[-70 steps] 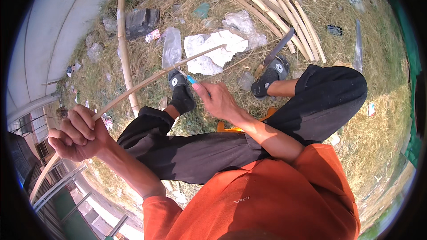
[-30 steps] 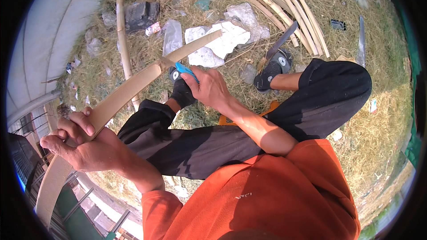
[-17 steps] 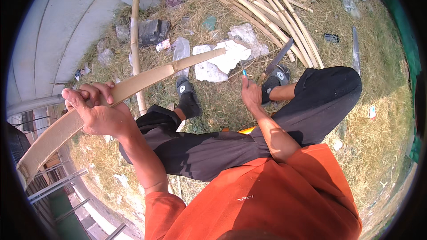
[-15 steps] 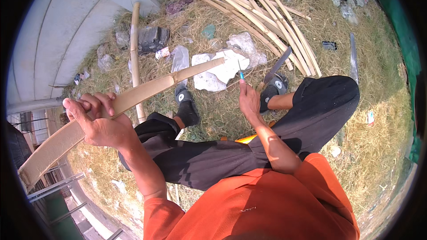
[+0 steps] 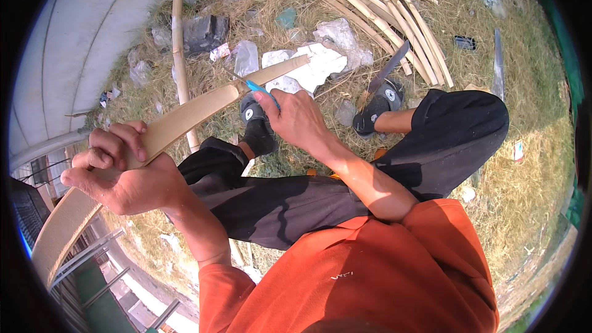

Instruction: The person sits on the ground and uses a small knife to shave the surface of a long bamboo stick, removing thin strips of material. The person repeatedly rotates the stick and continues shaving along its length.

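A long, split bamboo strip [image 5: 192, 115] slants from the lower left up to the white stones, with its pale inner face showing. My left hand [image 5: 126, 179] is closed around its lower part, fingers curled over the edge. In my right hand [image 5: 302, 123] is a small knife with a blue handle [image 5: 260, 91]. Its thin blade lies across the strip by a node, pointing up and left; whether the edge is biting into the bamboo I cannot tell. Between my feet and the bamboo pile rests a large dark blade [image 5: 390, 69].
Several split bamboo pieces [image 5: 364, 6] are piled on dry grass ahead. A bamboo pole [image 5: 179, 55] stands along the left, near a dark block [image 5: 205, 33]. White stones [image 5: 324, 61] sit beneath the strip's tip. A long metal blade [image 5: 498, 65] lies at right.
My right hand has moved left and turned, bringing the knife from over the white stones onto the bamboo strip. My left hand keeps its grip on the strip.
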A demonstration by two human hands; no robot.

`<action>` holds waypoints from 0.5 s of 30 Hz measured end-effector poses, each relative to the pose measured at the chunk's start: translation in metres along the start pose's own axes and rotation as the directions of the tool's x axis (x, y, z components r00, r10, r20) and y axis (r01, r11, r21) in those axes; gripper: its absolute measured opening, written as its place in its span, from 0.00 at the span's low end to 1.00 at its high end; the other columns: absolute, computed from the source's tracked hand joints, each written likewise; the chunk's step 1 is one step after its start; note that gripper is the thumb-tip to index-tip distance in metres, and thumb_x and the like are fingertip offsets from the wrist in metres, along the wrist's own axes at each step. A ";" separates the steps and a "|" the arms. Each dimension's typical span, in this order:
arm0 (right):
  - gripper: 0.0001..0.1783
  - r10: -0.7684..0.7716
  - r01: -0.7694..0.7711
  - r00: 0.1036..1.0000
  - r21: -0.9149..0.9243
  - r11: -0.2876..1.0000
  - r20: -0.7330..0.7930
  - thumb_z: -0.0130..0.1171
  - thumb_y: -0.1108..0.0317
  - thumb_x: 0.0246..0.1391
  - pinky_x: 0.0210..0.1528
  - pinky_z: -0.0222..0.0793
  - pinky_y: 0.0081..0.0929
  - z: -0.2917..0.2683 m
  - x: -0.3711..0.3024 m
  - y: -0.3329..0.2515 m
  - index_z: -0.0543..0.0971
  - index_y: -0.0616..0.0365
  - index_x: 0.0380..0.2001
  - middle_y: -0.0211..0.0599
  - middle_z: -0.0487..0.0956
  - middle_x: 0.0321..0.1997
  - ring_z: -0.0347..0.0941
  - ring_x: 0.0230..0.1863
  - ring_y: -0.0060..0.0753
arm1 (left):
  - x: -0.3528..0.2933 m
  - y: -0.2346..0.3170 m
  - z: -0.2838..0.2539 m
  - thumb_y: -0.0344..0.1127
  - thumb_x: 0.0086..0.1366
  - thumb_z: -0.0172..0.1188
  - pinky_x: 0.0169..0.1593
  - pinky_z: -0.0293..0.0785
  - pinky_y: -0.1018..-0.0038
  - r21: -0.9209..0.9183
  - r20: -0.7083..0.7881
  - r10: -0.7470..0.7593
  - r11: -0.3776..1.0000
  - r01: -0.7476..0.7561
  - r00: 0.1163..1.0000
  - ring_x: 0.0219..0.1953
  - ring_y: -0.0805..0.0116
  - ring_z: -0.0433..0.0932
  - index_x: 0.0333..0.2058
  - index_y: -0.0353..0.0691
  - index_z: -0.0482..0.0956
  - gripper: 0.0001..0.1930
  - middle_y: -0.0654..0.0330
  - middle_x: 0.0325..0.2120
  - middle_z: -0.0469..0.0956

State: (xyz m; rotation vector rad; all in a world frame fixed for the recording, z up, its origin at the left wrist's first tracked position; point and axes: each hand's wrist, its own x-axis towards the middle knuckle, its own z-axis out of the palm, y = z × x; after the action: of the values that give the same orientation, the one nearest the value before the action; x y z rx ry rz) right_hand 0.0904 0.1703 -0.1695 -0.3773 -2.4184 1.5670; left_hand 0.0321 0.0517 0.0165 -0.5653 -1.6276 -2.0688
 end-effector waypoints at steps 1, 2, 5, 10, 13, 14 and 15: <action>0.28 0.001 -0.002 1.000 -0.040 0.999 -0.018 0.47 0.50 0.61 0.21 0.65 0.47 0.002 0.001 0.002 0.75 0.65 0.20 0.53 0.70 0.11 0.70 0.17 0.59 | 0.001 0.000 0.003 0.53 0.70 0.39 0.26 0.60 0.71 0.013 -0.026 0.005 1.000 -0.005 1.000 0.13 0.71 0.52 0.20 0.47 0.62 0.23 0.66 0.13 0.52; 0.28 0.001 -0.004 0.999 -0.081 0.997 -0.036 0.47 0.49 0.61 0.20 0.67 0.47 0.004 0.002 0.003 0.76 0.65 0.21 0.53 0.71 0.10 0.72 0.17 0.59 | 0.001 -0.001 0.006 0.53 0.70 0.39 0.26 0.60 0.70 0.026 -0.051 0.010 1.000 -0.009 0.999 0.13 0.71 0.52 0.19 0.47 0.62 0.23 0.66 0.13 0.52; 0.28 -0.025 0.010 0.996 -0.175 0.984 -0.083 0.47 0.48 0.61 0.20 0.70 0.46 0.004 0.004 0.006 0.77 0.65 0.22 0.53 0.72 0.10 0.74 0.17 0.56 | -0.003 0.000 0.013 0.54 0.70 0.40 0.25 0.60 0.71 0.013 -0.062 0.011 1.000 -0.010 0.998 0.13 0.71 0.51 0.19 0.46 0.59 0.24 0.66 0.12 0.50; 0.31 0.428 -0.428 0.899 -0.389 0.816 -0.093 0.42 0.46 0.61 0.34 0.73 0.48 -0.013 -0.014 0.083 0.80 0.66 0.30 0.61 0.77 0.22 0.77 0.30 0.59 | 0.014 -0.007 0.019 0.50 0.70 0.45 0.16 0.60 0.74 0.051 -0.143 0.106 0.994 -0.100 0.984 0.10 0.73 0.55 0.21 0.44 0.56 0.22 0.65 0.10 0.53; 0.33 0.538 -0.572 0.818 -0.388 0.723 -0.203 0.38 0.45 0.63 0.45 0.69 0.49 -0.052 -0.031 0.139 0.80 0.66 0.32 0.62 0.78 0.28 0.75 0.40 0.62 | 0.015 0.002 0.009 0.50 0.70 0.45 0.17 0.59 0.75 0.070 -0.185 0.088 0.995 -0.076 0.979 0.10 0.73 0.54 0.21 0.44 0.56 0.22 0.65 0.11 0.52; 0.33 0.531 -0.576 0.818 -0.317 0.754 -0.221 0.38 0.45 0.63 0.46 0.68 0.48 -0.074 -0.024 0.118 0.80 0.67 0.32 0.62 0.78 0.28 0.75 0.40 0.62 | 0.014 -0.003 0.005 0.50 0.70 0.46 0.18 0.59 0.75 -0.006 -0.138 0.047 0.999 -0.048 0.989 0.10 0.73 0.54 0.21 0.44 0.56 0.22 0.65 0.11 0.52; 0.33 0.555 -0.595 0.802 -0.228 0.770 -0.218 0.37 0.45 0.63 0.46 0.67 0.48 -0.083 -0.037 0.094 0.80 0.67 0.31 0.62 0.78 0.29 0.74 0.41 0.63 | 0.006 0.000 0.005 0.51 0.70 0.46 0.19 0.58 0.75 0.026 -0.155 0.007 1.000 -0.002 0.988 0.11 0.73 0.54 0.21 0.45 0.56 0.22 0.65 0.12 0.51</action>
State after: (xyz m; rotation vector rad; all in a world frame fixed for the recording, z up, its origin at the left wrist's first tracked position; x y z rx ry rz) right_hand 0.1609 0.2657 -0.2239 -1.3588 -2.5542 1.3023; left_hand 0.0274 0.0556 0.0209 -0.3879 -1.5596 -2.0309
